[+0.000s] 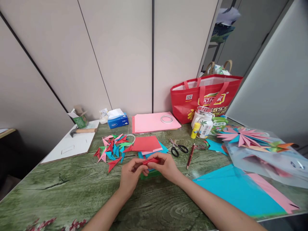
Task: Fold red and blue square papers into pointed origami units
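Left hand [130, 175] and right hand [166, 165] meet above the green wood-patterned table [79, 192], thumbs and fingers of both pinched nearly closed on one small, narrow, folded piece of red paper [151, 161]. Piece sits between the two sets of fingertips, on the near side of a flat red paper sheet [145, 143]. From my end: plain red, slim, roughly level. Fingers cover its ends; I cannot tell its full shape. Pointed folded paper pieces, mixed colours [110, 146], lie farther left.
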`<state>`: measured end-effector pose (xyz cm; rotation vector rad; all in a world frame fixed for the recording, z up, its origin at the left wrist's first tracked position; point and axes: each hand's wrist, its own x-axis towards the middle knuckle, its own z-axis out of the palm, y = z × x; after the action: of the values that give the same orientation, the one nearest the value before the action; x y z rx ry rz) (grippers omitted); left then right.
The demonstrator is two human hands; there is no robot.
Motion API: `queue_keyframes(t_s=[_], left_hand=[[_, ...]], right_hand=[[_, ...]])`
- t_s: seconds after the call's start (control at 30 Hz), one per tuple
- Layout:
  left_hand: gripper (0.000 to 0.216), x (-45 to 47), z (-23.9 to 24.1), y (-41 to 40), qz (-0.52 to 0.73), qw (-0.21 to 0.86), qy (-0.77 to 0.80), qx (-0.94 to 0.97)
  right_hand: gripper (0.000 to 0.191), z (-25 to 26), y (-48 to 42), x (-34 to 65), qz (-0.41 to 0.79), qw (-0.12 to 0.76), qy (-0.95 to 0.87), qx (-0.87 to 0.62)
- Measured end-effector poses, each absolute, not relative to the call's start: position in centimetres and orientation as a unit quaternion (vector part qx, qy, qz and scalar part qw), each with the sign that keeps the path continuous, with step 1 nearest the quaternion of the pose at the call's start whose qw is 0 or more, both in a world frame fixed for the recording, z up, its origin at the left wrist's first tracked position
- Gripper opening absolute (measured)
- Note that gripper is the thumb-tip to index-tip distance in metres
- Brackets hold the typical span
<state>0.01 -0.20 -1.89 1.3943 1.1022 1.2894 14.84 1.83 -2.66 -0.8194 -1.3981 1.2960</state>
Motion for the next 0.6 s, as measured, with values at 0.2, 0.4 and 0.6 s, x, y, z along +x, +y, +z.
queue_keyframes(t_s=[0.2,0.4,0.6], left_hand=[[0.009,0.33,-1.37,-0.26,0.529,0.489,0.422,0.550],[0.015,0.17,-1.15,-0.28,0.517,0.486,0.424,0.563],[0.013,0.09,-1.35,-0.25,0.513,0.443,0.410,0.610]], right_hand=[[0.013,-2.53,1.79,14.95,0.559,0.512,-0.566,-0.323],[0.014,-2.40,1.81,15.03,0.549,0.517,-0.570,-0.325],[0.013,-2.35,1.61,14.76,0.547,0.517,-0.567,-0.335]])
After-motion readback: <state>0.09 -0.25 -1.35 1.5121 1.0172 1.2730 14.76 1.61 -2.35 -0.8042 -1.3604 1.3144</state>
